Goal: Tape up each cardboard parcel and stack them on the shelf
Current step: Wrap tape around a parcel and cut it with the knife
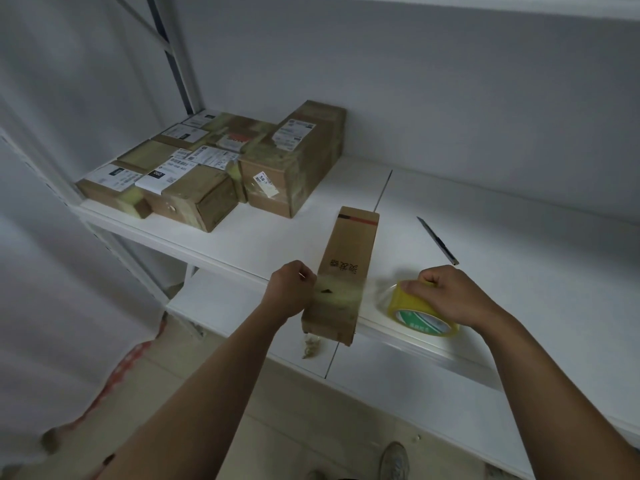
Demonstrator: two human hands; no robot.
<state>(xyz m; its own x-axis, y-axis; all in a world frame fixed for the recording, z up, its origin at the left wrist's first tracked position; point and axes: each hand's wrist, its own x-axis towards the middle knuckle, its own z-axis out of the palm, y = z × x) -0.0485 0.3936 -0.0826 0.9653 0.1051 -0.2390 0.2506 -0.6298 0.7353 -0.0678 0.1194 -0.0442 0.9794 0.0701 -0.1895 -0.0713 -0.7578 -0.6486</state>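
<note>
- The long cardboard parcel (pixel 346 271) lies on the white shelf (pixel 485 306), its near end overhanging the front edge.
- Left hand (pixel 291 292) presses curled fingers to the parcel's left side, on the tape band.
- Right hand (pixel 450 296) grips the yellow tape roll (pixel 415 311) just right of it.
- A knife (pixel 438 241) lies further back; stacked parcels (pixel 221 168) fill the shelf's left end, with bare shelf between.

Bare shelf (pixel 502 209) right of stacked parcels (pixel 221 164)

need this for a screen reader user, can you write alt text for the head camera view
A person's left hand holds tape against a long brown cardboard parcel on a white shelf, while the right hand grips a yellow tape roll stretched across it. A dark knife lies to the right; taped labelled boxes sit at back left.
</note>
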